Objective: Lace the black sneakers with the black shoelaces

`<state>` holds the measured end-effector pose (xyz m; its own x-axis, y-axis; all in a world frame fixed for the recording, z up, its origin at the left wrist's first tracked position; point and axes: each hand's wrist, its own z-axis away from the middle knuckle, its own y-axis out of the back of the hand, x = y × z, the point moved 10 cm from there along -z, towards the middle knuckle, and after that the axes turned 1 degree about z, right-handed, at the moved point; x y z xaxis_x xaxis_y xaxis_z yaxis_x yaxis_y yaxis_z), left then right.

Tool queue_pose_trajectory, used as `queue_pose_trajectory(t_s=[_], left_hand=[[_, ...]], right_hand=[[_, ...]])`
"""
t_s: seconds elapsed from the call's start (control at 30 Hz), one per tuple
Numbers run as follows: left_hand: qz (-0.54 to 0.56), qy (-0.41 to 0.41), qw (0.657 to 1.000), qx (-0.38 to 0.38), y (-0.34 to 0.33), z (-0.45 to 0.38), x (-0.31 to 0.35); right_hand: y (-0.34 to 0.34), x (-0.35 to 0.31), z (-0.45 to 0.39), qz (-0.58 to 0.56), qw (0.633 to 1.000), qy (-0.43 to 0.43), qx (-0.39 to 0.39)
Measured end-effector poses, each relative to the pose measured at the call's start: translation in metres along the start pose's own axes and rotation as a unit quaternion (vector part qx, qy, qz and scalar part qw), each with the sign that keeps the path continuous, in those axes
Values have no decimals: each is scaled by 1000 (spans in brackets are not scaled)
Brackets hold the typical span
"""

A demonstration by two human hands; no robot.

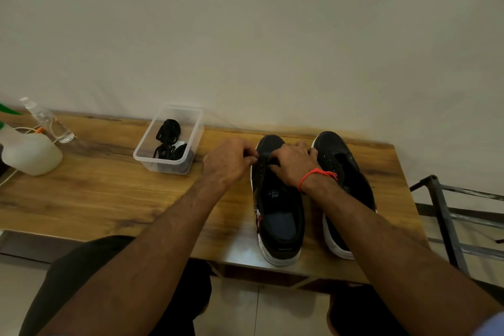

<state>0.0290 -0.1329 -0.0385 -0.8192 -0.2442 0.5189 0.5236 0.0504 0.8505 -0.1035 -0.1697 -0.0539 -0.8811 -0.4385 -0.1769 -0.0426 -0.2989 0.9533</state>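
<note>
1. Far left of the bench (109, 194): a white jug (31, 155) with a green top, and behind it a clear plastic bottle (49, 123) lying tilted. Neither belongs to the job.
2. Next along: a clear plastic tub (144, 154) near the wall, holding bundled black shoelaces (170, 142). At least part of the lace supply is unused and coiled.
3. Left hand (231, 158): fingers curled, pinching at the left edge of the eyelet row on the near sneaker (278, 207). Probably a lace end is held there, but the lace is black on black and too small to confirm.
4. Right hand (294, 163), red thread at the wrist: fingers curled down over the same shoe's eyelets near the toe end, gripping the upper or the lace; which one cannot be told.
5. Far sneaker (341, 163), just beside the first, toes to the wall: eyelets show bare, no lace visible.
6. Progress, as judged: early. Work sits at the lowest eyelets of the first shoe; the rest of that shoe and all of the second remain to be laced.
7. Right edge: a metal frame (447, 213) stands on the floor off the bench.
</note>
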Motion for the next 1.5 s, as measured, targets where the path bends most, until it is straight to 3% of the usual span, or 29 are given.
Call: queue_pose_trajectory(t_s=[0.13, 0.4, 0.57, 0.8, 1.1, 1.27, 1.4, 1.5], left_hand=[[-39, -1, 998, 40, 17, 0, 1], [-75, 54, 995, 30, 26, 3, -14], [-102, 62, 991, -57, 8, 3, -17], [-79, 54, 991, -89, 2, 3, -14], [-68, 53, 991, -101, -1, 4, -14], [-51, 49, 993, -99, 2, 2, -14], [-40, 40, 997, -54, 19, 2, -12], [-21, 39, 999, -28, 28, 2, -8]], right_hand=[[13, -1, 0, -30, 999, 6, 33], [26, 9, -7, -123, 987, 36, 98], [5, -2, -11, -43, 998, 46, 30], [4, 0, -8, -10, 999, 39, 10], [31, 43, -11, -232, 969, -35, 80], [46, 64, 0, -237, 966, -56, 87], [49, 61, 9, -366, 929, -17, 62], [53, 59, 12, -344, 936, -7, 77]])
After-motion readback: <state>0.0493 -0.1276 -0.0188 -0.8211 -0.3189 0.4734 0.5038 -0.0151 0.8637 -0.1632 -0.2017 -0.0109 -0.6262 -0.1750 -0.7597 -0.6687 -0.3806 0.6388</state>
